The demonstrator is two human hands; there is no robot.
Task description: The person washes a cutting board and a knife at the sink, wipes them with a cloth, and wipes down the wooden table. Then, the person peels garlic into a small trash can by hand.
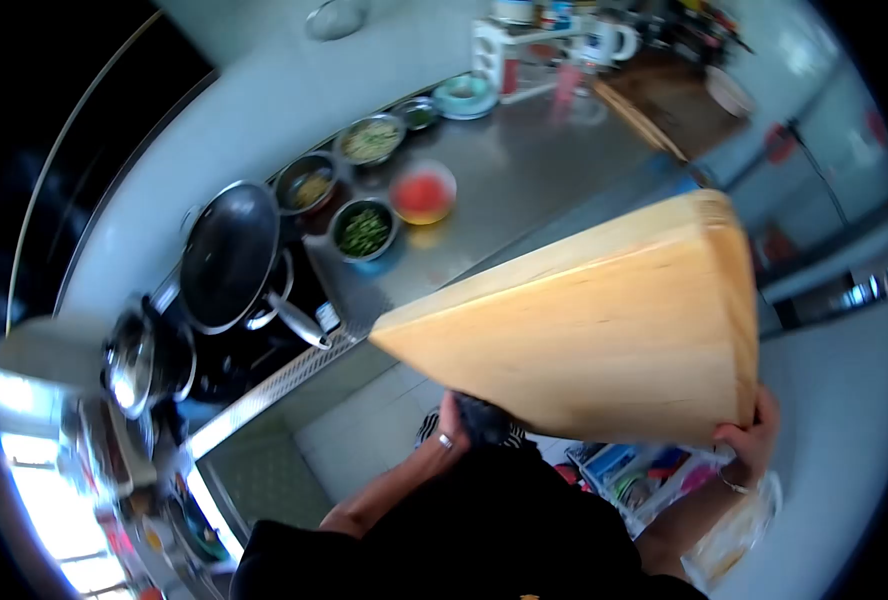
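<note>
A thick pale wooden cutting board [574,330] is held up tilted in front of my body, its broad face and edges showing. My right hand [751,435] grips its lower right corner, thumb on the near side. By the board's lower left edge, my left hand [451,418] closes around a bunched dark cloth [484,420]. Most of the left fingers are hidden behind the cloth.
Along the steel counter [524,150] sit a bowl of chopped greens [364,230], a bowl with red food [424,192] and several other bowls. A black wok [230,257] rests on the stove at left. A brown board [664,105] lies at the back right.
</note>
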